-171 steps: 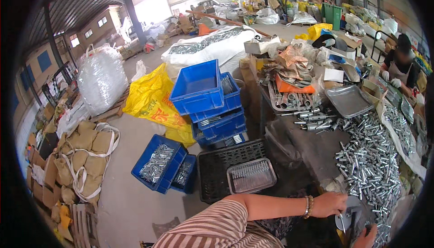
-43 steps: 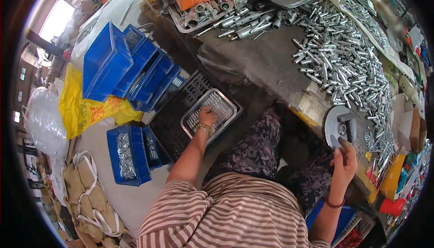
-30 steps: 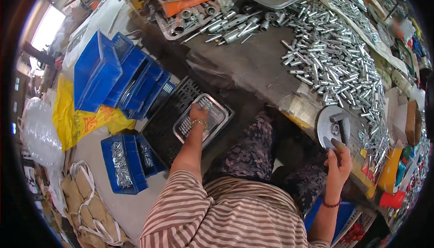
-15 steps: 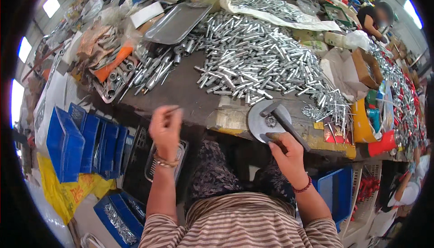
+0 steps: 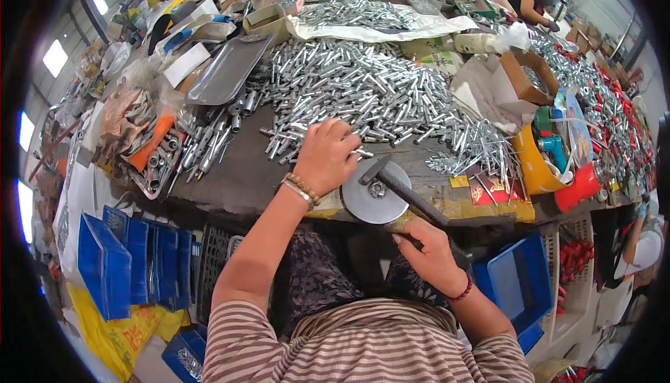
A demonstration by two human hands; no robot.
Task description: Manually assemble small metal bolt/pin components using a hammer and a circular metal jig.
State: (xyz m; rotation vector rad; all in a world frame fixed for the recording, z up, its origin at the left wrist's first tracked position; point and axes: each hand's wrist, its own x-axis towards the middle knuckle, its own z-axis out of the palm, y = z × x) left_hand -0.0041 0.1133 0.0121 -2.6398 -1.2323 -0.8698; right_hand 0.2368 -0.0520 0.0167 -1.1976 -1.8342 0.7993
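My left hand (image 5: 326, 158) reaches over the front edge of a heap of short silver metal tubes (image 5: 363, 93), its fingers curled down; one tube shows by its fingertips, and whatever they grip is hidden. My right hand (image 5: 429, 250) is closed at the table edge. A small brownish piece shows at its fingertips, too unclear to name. Just beyond that hand is a round grey metal disc (image 5: 359, 201) with a small nut-like part (image 5: 377, 189) at its middle. Across the disc lies a hammer (image 5: 412, 198), its handle pointing toward my right wrist.
Sockets and an orange-handled tool (image 5: 159, 138) fill a tray at left, near a metal tray (image 5: 227, 72). Thin rods (image 5: 481, 156) and a yellow container (image 5: 534, 163) stand at right. Blue bins (image 5: 105, 264) hang below left, another blue bin (image 5: 513, 289) below right. A person (image 5: 534, 2) works far right.
My left hand has moved forward and right, from in front of the table edge to the tube heap. The view has shifted; my right hand stays by the disc.
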